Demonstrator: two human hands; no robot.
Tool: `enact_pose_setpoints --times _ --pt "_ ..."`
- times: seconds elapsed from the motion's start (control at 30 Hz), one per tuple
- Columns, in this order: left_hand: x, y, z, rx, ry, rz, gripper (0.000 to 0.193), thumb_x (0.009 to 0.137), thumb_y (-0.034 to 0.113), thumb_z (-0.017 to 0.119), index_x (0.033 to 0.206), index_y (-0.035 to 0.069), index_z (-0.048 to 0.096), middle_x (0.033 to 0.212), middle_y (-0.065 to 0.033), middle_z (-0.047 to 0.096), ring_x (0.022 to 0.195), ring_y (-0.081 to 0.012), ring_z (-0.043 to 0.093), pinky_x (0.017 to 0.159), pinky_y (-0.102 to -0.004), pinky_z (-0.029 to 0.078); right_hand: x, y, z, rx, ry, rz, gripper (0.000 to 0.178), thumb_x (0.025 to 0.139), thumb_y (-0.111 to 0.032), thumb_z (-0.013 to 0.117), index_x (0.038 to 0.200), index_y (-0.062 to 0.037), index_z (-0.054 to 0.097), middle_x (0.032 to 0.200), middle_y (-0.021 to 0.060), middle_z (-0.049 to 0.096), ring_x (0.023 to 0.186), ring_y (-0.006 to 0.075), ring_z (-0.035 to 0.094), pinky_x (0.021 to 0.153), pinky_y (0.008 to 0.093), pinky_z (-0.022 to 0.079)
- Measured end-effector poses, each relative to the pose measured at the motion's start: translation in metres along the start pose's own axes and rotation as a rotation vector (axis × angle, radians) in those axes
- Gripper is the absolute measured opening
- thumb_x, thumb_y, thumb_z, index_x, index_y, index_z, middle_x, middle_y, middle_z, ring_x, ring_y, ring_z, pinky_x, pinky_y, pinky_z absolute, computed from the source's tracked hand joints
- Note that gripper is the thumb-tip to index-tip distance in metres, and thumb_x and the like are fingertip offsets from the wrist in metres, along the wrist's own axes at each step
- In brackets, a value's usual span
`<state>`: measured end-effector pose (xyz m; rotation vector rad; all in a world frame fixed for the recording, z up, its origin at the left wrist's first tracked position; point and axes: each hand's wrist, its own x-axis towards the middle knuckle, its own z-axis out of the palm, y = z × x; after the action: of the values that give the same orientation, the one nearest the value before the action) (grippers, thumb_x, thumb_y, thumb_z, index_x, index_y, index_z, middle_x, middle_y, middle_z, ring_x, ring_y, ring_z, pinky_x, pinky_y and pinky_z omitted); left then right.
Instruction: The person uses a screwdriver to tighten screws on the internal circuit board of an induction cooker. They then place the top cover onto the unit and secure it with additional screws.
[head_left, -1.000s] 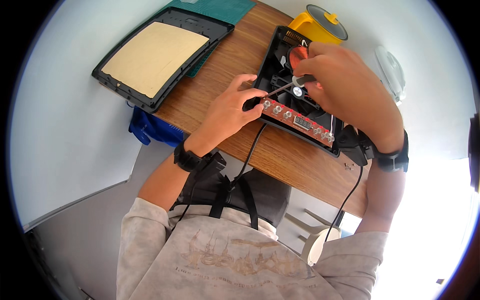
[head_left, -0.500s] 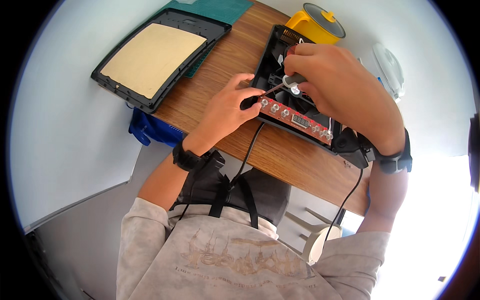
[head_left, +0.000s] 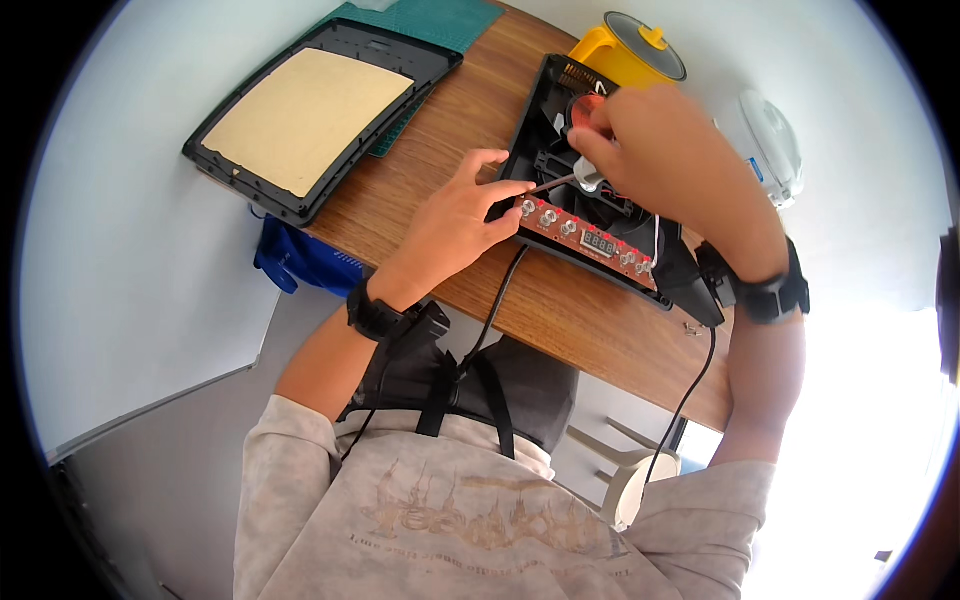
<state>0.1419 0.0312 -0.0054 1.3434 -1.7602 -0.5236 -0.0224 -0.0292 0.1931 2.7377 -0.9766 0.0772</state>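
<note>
So there's an opened-up black plastic appliance base (head_left: 560,120) sitting on a wooden table (head_left: 560,310) with a warm brown grain. I'll use that base as the reference for everything. Along its near edge runs a long, narrow red circuit board (head_left: 585,240) with a row of round silvery buttons and a small dark display in the middle.

The right hand (head_left: 665,165) is over the middle of the base, fingers curled tight around the pale handle of a screwdriver (head_left: 570,180); its thin metal shaft slants toward the left end of the red board. The left hand (head_left: 460,215) rests at the base's left edge, fingers loosely bent, fingertips touching the board's left end and the casing, not wrapped around anything.

A black cable (head_left: 495,305) drops off the near edge of the base toward the person's lap. Beyond the base's far end there's a glossy yellow pot (head_left: 625,50) with a grey lid. Well to the left of the base lies a flat black tray-like cover (head_left: 315,115) with a matte tan panel inside, partly overlapping a green cutting mat (head_left: 440,20). Both wrists have black watches.
</note>
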Motion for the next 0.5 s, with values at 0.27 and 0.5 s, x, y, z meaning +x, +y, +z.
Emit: enact_pose_setpoints --times 0.27,0.5 --pt "0.000 0.004 -0.005 -0.051 -0.027 -0.046 0.040 0.097 0.026 0.069 0.136 0.020 0.063 0.149 -0.0084 0.048 0.125 -0.0322 0.062 0.098 -0.0431 0.054 -0.039 0.022 -0.009 0.221 -0.038 0.084 0.021 0.087 -0.023 0.077 0.098 -0.0043 0.075 0.090 0.0128 0.073 0.091 0.0332 0.068 0.087 0.0421 0.053" --pt "0.000 0.003 -0.007 -0.080 -0.049 -0.054 0.032 0.097 0.024 0.069 0.128 0.016 0.068 0.149 -0.0105 0.047 0.131 -0.0327 0.058 0.104 -0.0423 0.051 -0.048 0.029 0.000 0.287 0.082 -0.053 0.022 0.079 -0.001 0.080 0.100 -0.0039 0.073 0.098 0.0092 0.070 0.092 0.0335 0.066 0.084 0.0435 0.052"
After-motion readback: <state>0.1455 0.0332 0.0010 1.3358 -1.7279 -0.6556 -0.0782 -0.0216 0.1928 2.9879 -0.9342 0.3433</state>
